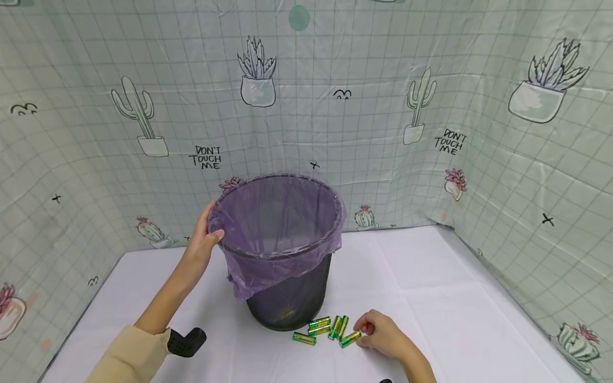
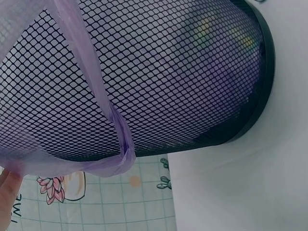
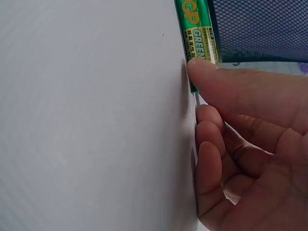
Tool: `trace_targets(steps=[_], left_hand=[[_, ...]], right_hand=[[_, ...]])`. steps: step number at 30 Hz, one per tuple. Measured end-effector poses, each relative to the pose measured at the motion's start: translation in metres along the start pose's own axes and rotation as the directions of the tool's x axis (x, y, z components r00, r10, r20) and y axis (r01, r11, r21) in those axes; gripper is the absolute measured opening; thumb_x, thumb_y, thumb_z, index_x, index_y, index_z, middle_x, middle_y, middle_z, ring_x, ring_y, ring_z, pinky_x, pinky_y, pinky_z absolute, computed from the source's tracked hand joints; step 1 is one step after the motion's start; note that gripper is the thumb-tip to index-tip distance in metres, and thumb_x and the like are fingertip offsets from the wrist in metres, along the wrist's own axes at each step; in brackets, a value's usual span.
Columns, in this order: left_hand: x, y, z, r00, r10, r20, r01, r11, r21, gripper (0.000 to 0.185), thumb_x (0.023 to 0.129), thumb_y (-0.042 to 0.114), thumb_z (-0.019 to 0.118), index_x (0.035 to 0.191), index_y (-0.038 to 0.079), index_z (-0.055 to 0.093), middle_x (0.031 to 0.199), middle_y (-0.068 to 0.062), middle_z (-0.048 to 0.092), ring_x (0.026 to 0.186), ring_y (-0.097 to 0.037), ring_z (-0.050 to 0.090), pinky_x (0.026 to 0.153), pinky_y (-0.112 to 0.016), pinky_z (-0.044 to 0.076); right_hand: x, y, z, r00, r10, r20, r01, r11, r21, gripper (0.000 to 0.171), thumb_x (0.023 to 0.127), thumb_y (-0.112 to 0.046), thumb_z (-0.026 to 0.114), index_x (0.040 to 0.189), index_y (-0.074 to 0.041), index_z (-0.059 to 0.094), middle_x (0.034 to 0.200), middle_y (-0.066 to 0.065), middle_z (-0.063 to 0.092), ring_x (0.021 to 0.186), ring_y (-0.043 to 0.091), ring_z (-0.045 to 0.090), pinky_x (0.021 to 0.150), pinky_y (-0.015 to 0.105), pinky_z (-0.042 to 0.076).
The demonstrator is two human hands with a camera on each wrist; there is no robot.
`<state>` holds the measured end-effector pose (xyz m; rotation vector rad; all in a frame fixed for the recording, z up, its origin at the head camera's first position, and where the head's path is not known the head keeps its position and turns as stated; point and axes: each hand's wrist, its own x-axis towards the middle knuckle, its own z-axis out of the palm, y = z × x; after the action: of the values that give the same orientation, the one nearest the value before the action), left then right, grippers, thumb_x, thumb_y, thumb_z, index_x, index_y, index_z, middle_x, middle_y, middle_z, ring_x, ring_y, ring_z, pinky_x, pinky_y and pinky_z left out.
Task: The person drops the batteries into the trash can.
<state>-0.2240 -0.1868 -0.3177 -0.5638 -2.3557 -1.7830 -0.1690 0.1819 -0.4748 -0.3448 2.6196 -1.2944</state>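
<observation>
One bin (image 1: 306, 295), six batteries (image 1: 320, 330); lower right, the right hand (image 1: 383, 335) pinches one; centre left, the left hand (image 1: 201, 242), arm (image 1: 174, 290) extended, grips the bin.

From here I read "GP" and "GREEN" on the battery (image 3: 198, 33), beside print too small to make out. The cloth (image 1: 306, 127) says "DON'T TOUCH ME" twice in my head view; the left wrist view catches "ME".
</observation>
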Motion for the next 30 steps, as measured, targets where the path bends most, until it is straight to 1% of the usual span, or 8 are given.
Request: trace_targets(steps=[6, 10, 19, 24, 30], left_hand=[[0.0000, 0.0004, 0.0001, 1.000, 0.008, 0.003, -0.008, 1.000, -0.005, 0.072, 0.089, 0.018, 0.036, 0.150, 0.012, 0.000, 0.156, -0.014, -0.010, 0.142, -0.033, -0.007, 0.108, -0.064, 0.001], [0.0004, 0.0013, -0.0002, 1.000, 0.007, -0.001, -0.007, 1.000, 0.008, 0.072, 0.089, 0.019, 0.037, 0.150, 0.013, 0.000, 0.156, -0.013, -0.010, 0.142, -0.033, -0.007, 0.108, -0.065, 0.002], [0.0006, 0.0019, -0.0002, 1.000, 0.005, 0.000, -0.005, 1.000, 0.003, 0.073, 0.088, 0.020, 0.037, 0.150, 0.013, -0.001, 0.156, -0.012, -0.012, 0.142, -0.032, -0.009, 0.107, -0.066, 0.002], [0.0006, 0.0011, 0.0002, 1.000, 0.000, -0.002, 0.000, 1.000, 0.007, 0.073, 0.088, 0.020, 0.037, 0.150, 0.012, -0.001, 0.156, -0.013, -0.011, 0.142, -0.033, -0.008, 0.107, -0.066, 0.003], [-0.0003, 0.0009, 0.0005, 1.000, -0.016, 0.002, 0.016, 1.000, 0.011, 0.073, 0.089, 0.020, 0.037, 0.150, 0.014, -0.002, 0.155, -0.012, -0.013, 0.142, -0.033, -0.009, 0.107, -0.066, 0.003]], right_hand=[[0.0003, 0.0003, -0.0004, 1.000, 0.012, -0.009, -0.012, 1.000, 0.011, 0.019, 0.069, -0.003, 0.073, 0.085, -0.004, 0.063, 0.079, 0.002, 0.049, 0.072, 0.013, 0.044, 0.060, 0.020, 0.037], [0.0013, -0.0005, -0.0015, 1.000, 0.004, -0.009, -0.004, 1.000, 0.006, 0.018, 0.069, -0.007, 0.075, 0.083, -0.004, 0.063, 0.078, 0.001, 0.049, 0.071, 0.011, 0.043, 0.060, 0.020, 0.036], [0.0005, -0.0006, -0.0003, 1.000, -0.007, -0.025, 0.007, 1.000, -0.004, 0.019, 0.071, -0.013, 0.075, 0.082, -0.004, 0.063, 0.079, 0.001, 0.049, 0.069, 0.008, 0.043, 0.059, 0.019, 0.037], [-0.0011, -0.0045, 0.0016, 0.999, 0.019, -0.050, -0.019, 1.000, -0.003, 0.019, 0.073, -0.015, 0.074, 0.083, -0.003, 0.063, 0.078, 0.001, 0.049, 0.068, 0.009, 0.043, 0.058, 0.019, 0.037], [-0.0038, -0.0093, 0.0013, 0.995, 0.066, -0.078, -0.064, 0.998, 0.025, 0.021, 0.074, -0.014, 0.073, 0.086, -0.002, 0.061, 0.074, 0.001, 0.052, 0.067, 0.011, 0.046, 0.057, 0.019, 0.038]])
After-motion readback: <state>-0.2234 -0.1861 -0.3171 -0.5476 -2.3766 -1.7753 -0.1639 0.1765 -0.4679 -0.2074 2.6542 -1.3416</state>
